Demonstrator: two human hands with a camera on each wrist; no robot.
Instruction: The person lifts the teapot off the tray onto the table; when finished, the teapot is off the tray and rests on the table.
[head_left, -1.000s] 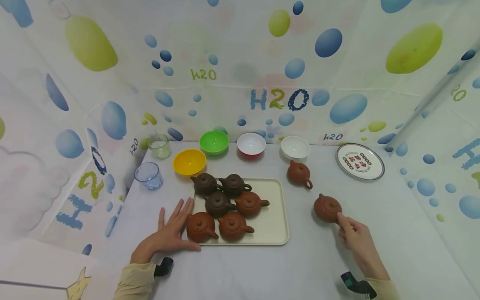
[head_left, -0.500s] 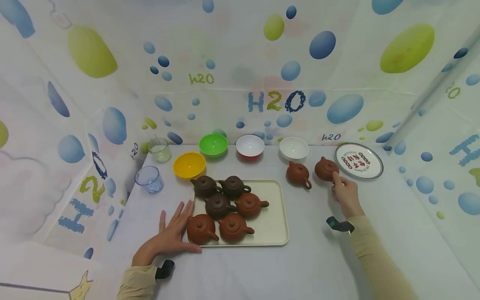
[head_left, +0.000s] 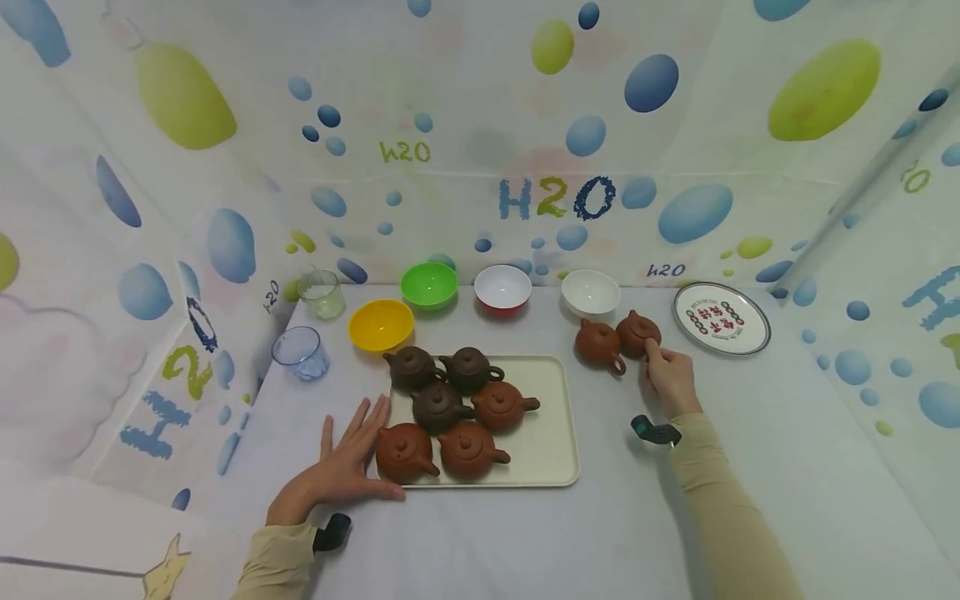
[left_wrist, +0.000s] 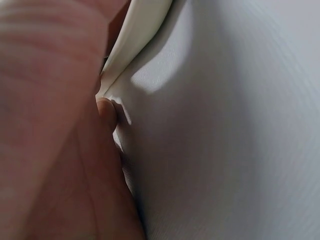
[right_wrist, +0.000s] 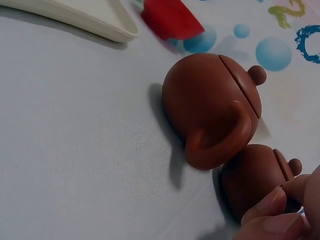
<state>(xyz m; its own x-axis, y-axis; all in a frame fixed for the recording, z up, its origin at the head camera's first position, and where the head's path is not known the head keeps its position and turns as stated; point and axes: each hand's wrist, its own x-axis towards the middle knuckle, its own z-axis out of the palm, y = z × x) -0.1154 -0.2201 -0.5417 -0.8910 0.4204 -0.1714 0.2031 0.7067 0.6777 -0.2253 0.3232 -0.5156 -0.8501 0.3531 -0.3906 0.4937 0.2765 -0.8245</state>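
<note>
My right hand (head_left: 671,377) pinches the handle side of a reddish-brown clay teapot (head_left: 637,333); its handle is hidden by the fingers. Close on its left stands another reddish-brown teapot (head_left: 597,343), its looped handle plain in the right wrist view (right_wrist: 217,145). On the cream tray (head_left: 551,425) sit several teapots, among them dark brown ones (head_left: 438,406) and reddish-brown ones (head_left: 468,450). My left hand (head_left: 341,467) lies with fingers spread along the tray's left edge, thumb at its front corner. In the left wrist view, the palm (left_wrist: 55,125) covers much of the picture.
Behind the tray stand a yellow bowl (head_left: 381,326), a green bowl (head_left: 428,287), a red bowl with white inside (head_left: 502,289) and a white bowl (head_left: 591,294). Two glasses, one blue (head_left: 302,354) and one greenish (head_left: 321,295), are at left. A printed plate (head_left: 722,318) lies back right.
My right hand has carried the teapot back and slightly left, from the right side of the table to beside the other reddish-brown teapot. My left hand has stayed at the tray.
</note>
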